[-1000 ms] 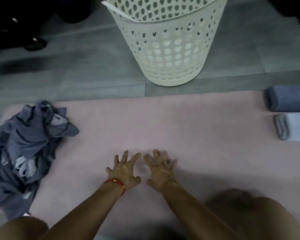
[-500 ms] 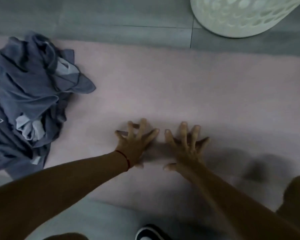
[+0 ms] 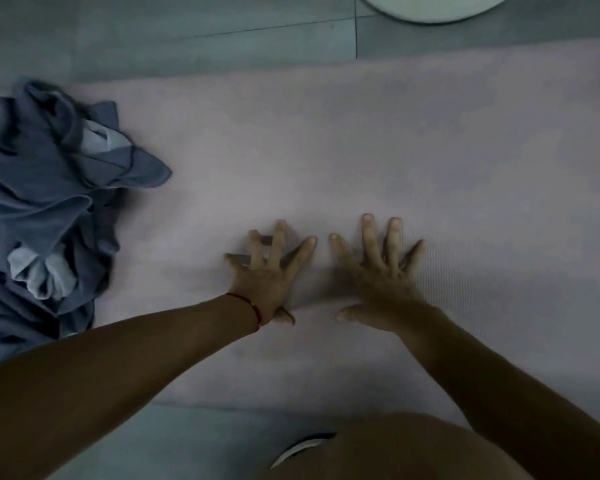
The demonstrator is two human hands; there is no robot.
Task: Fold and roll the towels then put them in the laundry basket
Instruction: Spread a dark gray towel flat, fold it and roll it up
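My left hand (image 3: pixel 269 282) and right hand (image 3: pixel 378 278) lay flat, fingers spread straight, side by side on one pink towel (image 3: pixel 378 150) stretched across the grey tiled floor (image 3: pixel 187 36); neither gripped anything. A red string bracelet (image 3: pixel 248 304) circled my left wrist. One crumpled heap of blue-grey towels (image 3: pixel 49 202) sat at the pink towel's left end. The white laundry basket (image 3: pixel 433 6) showed only its base, well beyond. No readable writing.

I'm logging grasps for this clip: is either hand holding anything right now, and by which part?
Nothing is held. The left hand and right hand both lie flat with fingers spread on the pink towel, pressing its surface, not gripping it.
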